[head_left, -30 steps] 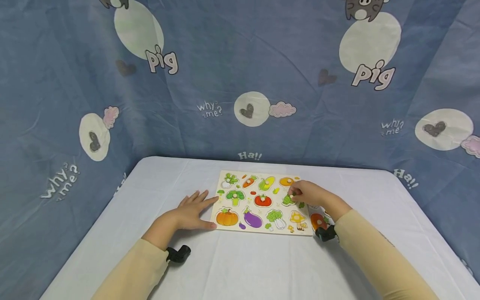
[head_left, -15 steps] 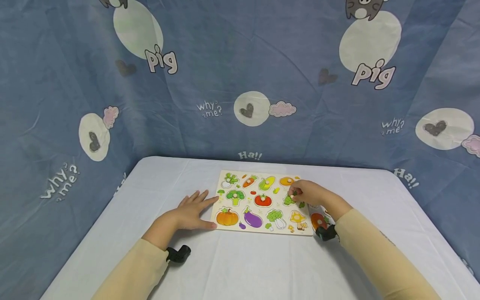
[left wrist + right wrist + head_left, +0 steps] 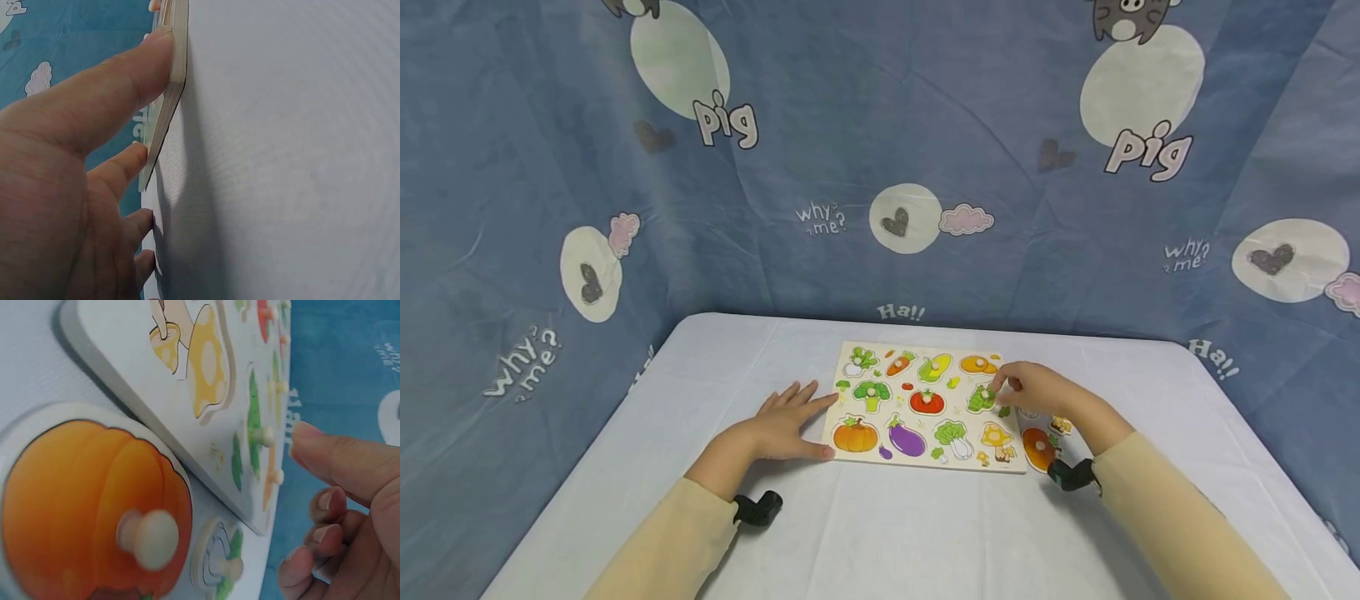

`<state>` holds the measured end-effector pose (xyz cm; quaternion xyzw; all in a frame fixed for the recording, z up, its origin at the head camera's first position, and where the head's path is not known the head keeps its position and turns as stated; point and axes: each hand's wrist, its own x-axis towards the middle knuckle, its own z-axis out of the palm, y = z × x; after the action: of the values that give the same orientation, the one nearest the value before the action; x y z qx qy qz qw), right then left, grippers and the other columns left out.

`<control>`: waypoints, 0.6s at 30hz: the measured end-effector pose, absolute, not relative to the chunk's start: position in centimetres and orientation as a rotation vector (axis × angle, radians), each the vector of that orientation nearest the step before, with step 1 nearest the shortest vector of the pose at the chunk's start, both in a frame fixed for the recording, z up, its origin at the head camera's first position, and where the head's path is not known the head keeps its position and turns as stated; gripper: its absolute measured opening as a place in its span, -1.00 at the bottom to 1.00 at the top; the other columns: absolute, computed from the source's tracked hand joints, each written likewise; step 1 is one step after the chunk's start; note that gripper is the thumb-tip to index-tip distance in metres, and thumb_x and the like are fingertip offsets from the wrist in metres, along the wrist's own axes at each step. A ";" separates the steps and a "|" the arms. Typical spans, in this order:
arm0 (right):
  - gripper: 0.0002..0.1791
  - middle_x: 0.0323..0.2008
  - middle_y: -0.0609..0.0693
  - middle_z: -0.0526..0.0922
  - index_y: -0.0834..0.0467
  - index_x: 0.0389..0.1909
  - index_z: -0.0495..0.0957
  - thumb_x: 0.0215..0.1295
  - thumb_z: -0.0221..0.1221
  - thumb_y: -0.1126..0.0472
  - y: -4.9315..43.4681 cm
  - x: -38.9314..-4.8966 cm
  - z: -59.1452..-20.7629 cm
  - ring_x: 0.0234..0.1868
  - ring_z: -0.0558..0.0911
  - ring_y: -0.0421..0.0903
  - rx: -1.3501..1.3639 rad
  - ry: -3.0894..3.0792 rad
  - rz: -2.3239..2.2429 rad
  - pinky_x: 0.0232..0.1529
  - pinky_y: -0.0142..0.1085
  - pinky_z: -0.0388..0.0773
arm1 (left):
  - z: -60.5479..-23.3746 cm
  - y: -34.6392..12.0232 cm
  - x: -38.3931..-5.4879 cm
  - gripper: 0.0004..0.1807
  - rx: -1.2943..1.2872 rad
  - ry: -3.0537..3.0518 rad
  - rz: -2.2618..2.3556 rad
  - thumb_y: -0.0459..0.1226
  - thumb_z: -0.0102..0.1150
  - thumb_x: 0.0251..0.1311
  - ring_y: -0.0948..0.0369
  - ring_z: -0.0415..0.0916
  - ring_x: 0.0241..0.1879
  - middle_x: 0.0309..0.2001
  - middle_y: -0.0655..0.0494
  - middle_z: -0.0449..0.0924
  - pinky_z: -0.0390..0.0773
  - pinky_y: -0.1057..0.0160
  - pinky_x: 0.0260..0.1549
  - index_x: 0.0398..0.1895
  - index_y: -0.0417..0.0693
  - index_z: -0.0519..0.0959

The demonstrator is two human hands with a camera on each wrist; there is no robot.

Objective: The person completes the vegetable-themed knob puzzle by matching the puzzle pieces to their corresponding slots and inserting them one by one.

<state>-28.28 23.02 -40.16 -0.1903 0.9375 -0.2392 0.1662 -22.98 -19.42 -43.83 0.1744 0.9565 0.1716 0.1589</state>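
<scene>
A wooden knob puzzle board (image 3: 957, 408) with vegetable pictures lies on the white table. My left hand (image 3: 786, 423) has its fingers spread, with thumb and index finger touching the board's left edge; in the left wrist view the thumb (image 3: 125, 81) lies along that edge. My right hand (image 3: 1037, 392) hovers over the board's right side, holding nothing. Just left of its fingertips, a green vegetable piece (image 3: 980, 398) sits in the board. The right wrist view shows the piece's knob (image 3: 262, 436) standing apart from the thumb (image 3: 331, 453).
A loose pumpkin piece (image 3: 94, 500) with a knob lies beside the board's right edge. Near it are a white-and-green piece (image 3: 215, 559) and a small mushroom piece (image 3: 1061, 425), partly screened by the right arm. A blue printed cloth (image 3: 820, 275) hangs behind the table.
My right hand has let go of the green vegetable piece's knob and moved a little to the right. More of the loose pieces beside the board shows. The left hand has stayed put.
</scene>
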 end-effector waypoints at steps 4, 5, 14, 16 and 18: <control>-0.86 -0.56 -0.02 0.36 0.14 -0.13 0.63 0.36 0.28 0.19 23.7 -27.5 -39.9 -0.53 0.32 -0.11 -0.548 2.662 -0.677 -0.46 -0.27 0.28 | -43.8 -19.3 -23.0 0.08 0.485 2.736 0.485 0.31 0.32 0.01 -0.23 -0.28 0.55 0.59 -0.19 -0.11 -0.25 -0.31 0.44 0.58 0.15 0.16; -0.86 -0.56 -0.02 0.36 0.14 -0.14 0.63 0.36 0.28 0.19 23.8 -27.3 -39.9 -0.52 0.33 -0.11 -0.548 2.661 -0.674 -0.45 -0.27 0.29 | -43.8 -19.3 -23.0 0.08 0.484 2.737 0.484 0.31 0.32 0.01 -0.23 -0.28 0.55 0.59 -0.19 -0.11 -0.25 -0.31 0.44 0.58 0.15 0.16; -0.84 -0.56 -0.02 0.32 0.18 -0.12 0.61 0.36 0.27 0.21 25.1 -25.6 -39.6 -0.55 0.36 -0.11 -0.544 2.663 -0.723 -0.45 -0.27 0.33 | -43.6 -19.3 -22.8 0.07 0.495 2.735 0.488 0.30 0.32 0.02 -0.25 -0.26 0.55 0.58 -0.20 -0.10 -0.23 -0.33 0.44 0.57 0.12 0.17; -0.86 -0.56 -0.04 0.32 0.17 -0.15 0.62 0.35 0.28 0.21 25.5 -25.2 -39.6 -0.53 0.35 -0.12 -0.558 2.675 -0.727 -0.46 -0.28 0.31 | -43.6 -19.3 -22.8 0.07 0.494 2.735 0.488 0.30 0.32 0.02 -0.24 -0.26 0.55 0.59 -0.20 -0.10 -0.24 -0.32 0.44 0.57 0.13 0.17; -0.88 -0.57 -0.05 0.30 0.15 -0.18 0.62 0.34 0.29 0.20 25.8 -24.8 -39.6 -0.51 0.34 -0.12 -0.572 2.689 -0.719 -0.46 -0.29 0.29 | -43.7 -19.3 -22.8 0.07 0.493 2.735 0.487 0.30 0.32 0.02 -0.24 -0.27 0.55 0.59 -0.20 -0.11 -0.24 -0.32 0.44 0.57 0.13 0.17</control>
<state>-24.83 25.85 -39.65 -0.1991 0.9357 -0.2501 0.1493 -22.84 -19.27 -43.65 0.1726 0.9569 0.1706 0.1594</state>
